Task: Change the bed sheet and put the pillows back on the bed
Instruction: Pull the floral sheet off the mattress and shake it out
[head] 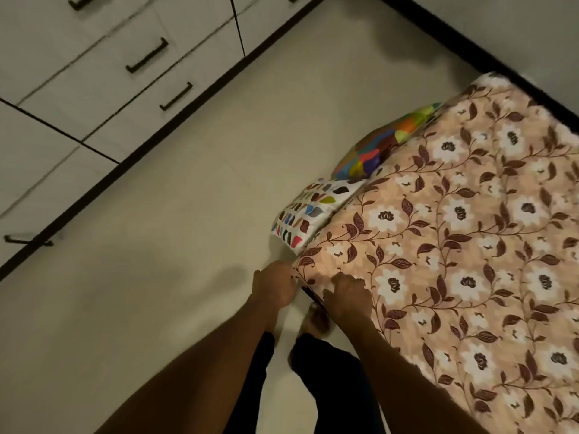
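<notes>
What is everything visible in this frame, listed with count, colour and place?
bed sheet: one, peach with white flowers and brown leaves, spread at right
floor: cream, centre
patterned pillow: one, white with coloured patches, on floor beside the sheet's edge
multicoloured pillow: one, just beyond it
cabinets: white, black handles, upper left
legs: two, dark trousers, bottom centre
left hand: one, pinching the sheet's near corner
right hand: one, fingers curled on the sheet there

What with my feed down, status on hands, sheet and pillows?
Left hand and right hand at near corner of floral sheet, grip unclear. Sheet spread flat. White patterned pillow, multicolour pillow down beside it.
</notes>
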